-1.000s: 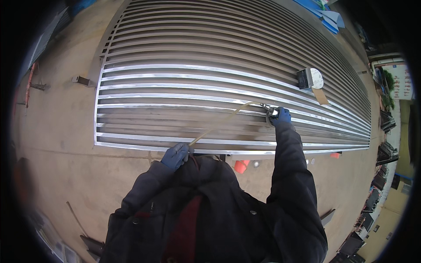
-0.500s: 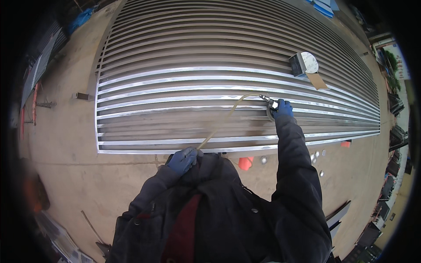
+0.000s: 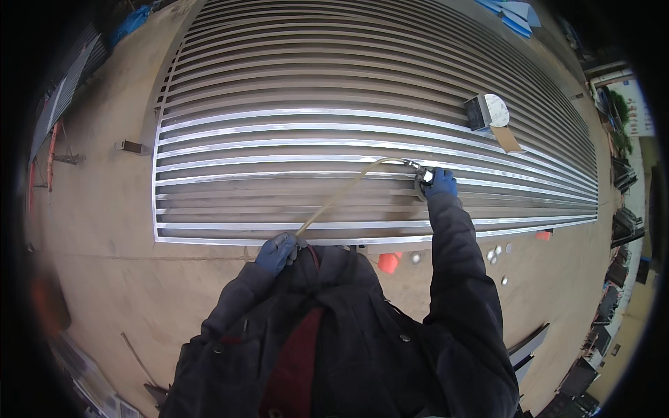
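Note:
In a blue glove, my right hand is closed around a small air sander, whose round pad is against the slats. A yellowish air hose arcs from the sander back to my left hand. That hand, also gloved, is closed on the hose close to my body. Under both lies a large metal frame of parallel slats. Its near slats shine bright, while the far ones and a few beneath the sander look dull grey-brown.
On the slats at the right sits an open box with white round discs and a cardboard flap. A red object and several small discs lie on the floor nearby. Blue sheeting is at the far left.
My right hand and the sander have shifted slightly left and nearer to me along the slats. My left hand has moved a little left with the hose. The view has tilted slightly.

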The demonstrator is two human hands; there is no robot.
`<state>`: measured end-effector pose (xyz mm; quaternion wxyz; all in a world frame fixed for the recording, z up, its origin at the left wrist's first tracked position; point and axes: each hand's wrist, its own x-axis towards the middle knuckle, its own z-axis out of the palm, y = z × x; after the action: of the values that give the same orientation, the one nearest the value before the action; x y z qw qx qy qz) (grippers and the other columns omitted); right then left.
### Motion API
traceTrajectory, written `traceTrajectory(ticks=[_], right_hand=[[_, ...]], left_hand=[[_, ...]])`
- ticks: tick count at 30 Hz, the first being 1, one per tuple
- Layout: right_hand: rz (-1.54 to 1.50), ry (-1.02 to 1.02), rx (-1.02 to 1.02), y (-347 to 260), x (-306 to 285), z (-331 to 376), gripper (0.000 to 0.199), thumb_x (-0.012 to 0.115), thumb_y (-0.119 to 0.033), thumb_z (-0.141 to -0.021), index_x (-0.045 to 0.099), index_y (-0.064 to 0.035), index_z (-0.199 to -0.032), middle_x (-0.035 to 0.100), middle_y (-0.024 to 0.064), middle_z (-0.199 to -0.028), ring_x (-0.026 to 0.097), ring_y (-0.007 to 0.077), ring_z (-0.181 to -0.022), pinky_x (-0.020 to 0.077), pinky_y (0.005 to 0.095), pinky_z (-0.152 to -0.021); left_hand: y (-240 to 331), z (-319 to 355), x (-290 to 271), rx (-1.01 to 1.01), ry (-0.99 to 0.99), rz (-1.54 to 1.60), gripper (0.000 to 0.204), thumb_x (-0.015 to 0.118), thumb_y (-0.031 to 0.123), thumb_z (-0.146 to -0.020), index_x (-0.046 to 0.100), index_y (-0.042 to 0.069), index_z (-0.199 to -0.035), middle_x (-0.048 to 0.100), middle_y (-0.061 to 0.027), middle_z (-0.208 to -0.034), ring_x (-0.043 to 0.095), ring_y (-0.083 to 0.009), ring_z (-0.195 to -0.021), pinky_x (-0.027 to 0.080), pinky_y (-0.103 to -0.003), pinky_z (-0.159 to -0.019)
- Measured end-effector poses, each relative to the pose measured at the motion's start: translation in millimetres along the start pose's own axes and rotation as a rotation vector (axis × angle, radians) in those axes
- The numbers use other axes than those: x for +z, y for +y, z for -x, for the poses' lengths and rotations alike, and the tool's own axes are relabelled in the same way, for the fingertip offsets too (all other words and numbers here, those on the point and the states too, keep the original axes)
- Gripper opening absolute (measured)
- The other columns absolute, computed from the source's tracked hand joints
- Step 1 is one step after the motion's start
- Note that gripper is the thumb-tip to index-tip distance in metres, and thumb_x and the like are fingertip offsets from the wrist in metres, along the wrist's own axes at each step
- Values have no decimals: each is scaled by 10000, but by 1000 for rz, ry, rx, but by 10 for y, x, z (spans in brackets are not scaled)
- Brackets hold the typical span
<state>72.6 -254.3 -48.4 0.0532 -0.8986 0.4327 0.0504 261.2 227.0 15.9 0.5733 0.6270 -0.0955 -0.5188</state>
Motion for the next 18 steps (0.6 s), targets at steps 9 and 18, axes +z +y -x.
traceTrajectory(ticks=[9,18], right_hand=[[-32,48,-87,-1176,267,279,557,818,-315,-744,579,-116,-1207,566,232,-1182,602,453,-1037,551,542,-835],[-11,-18,-45,-676,29,30,546,829,-341,-750,597,-109,-1186,586,239,-1149,608,462,-1032,532,549,-882]], left_hand=[[-252,164,-1077,55,262,134,407,434,375,-1087,669,60,-980,490,12,-604,480,-97,-544,433,-255,-552],[-38,-62,-725,-23,0,-20,454,413,391,-1090,661,24,-990,517,-3,-629,478,-72,-573,394,-238,-545]])
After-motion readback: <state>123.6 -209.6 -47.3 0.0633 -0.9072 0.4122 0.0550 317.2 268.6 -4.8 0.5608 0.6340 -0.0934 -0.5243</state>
